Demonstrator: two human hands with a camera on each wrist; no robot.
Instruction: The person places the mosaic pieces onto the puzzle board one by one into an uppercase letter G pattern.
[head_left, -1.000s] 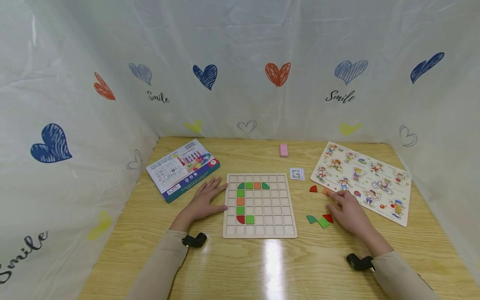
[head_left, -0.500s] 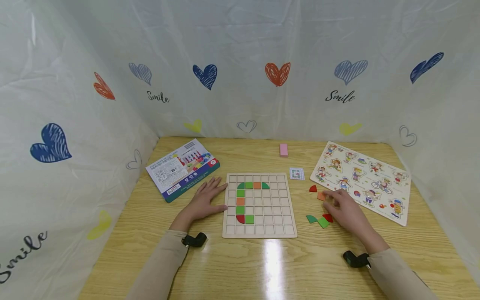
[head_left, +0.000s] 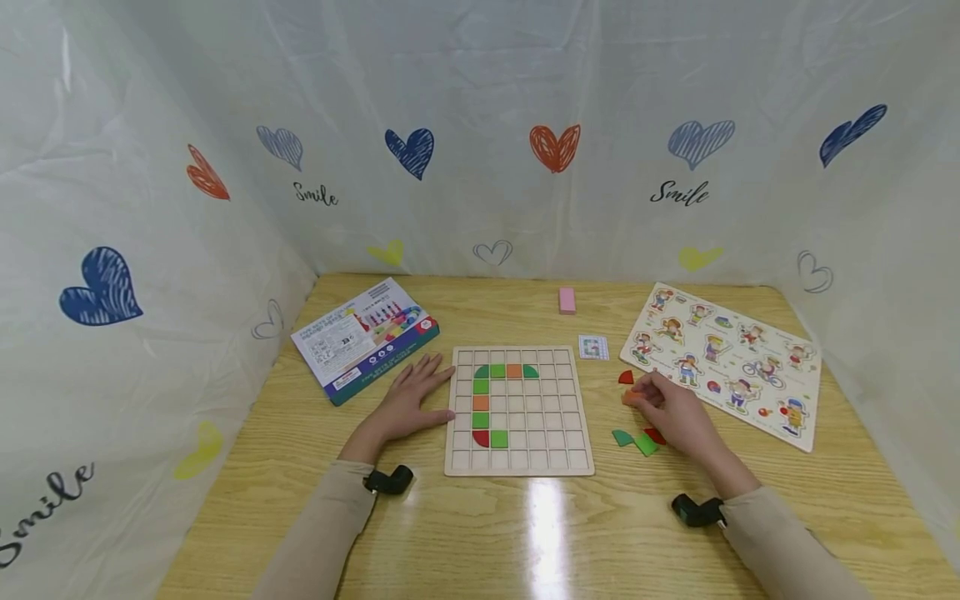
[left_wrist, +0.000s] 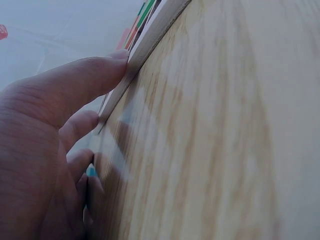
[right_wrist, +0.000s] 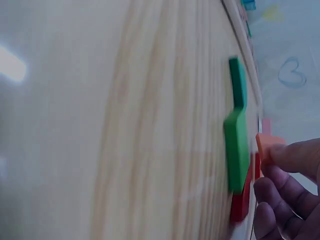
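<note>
My right hand (head_left: 675,417) pinches an orange square tile (right_wrist: 266,144) between thumb and fingers, close over the table right of the grid board. Near it lie a red quarter-circle tile (head_left: 626,377), a green quarter-circle tile (head_left: 622,437), a green square tile (head_left: 646,445) and a second red tile (head_left: 656,436), partly covered by the hand in the head view. The wooden grid board (head_left: 551,462) bears green, orange and red tiles in a C-like line on its left side. With fingers spread, my left hand (head_left: 407,402) rests on the table, thumb and fingertips at the board's left edge.
A game box (head_left: 363,342) lies behind the left hand. Behind the board are a small pattern card (head_left: 594,347) and a pink block (head_left: 567,301). A wooden picture puzzle (head_left: 720,358) lies at the right, near the right hand. Printed white sheeting surrounds the table.
My right hand has drawn the orange tile left, away from the picture puzzle, and now grips it tilted up between thumb and fingers. The left hand stays in place.
</note>
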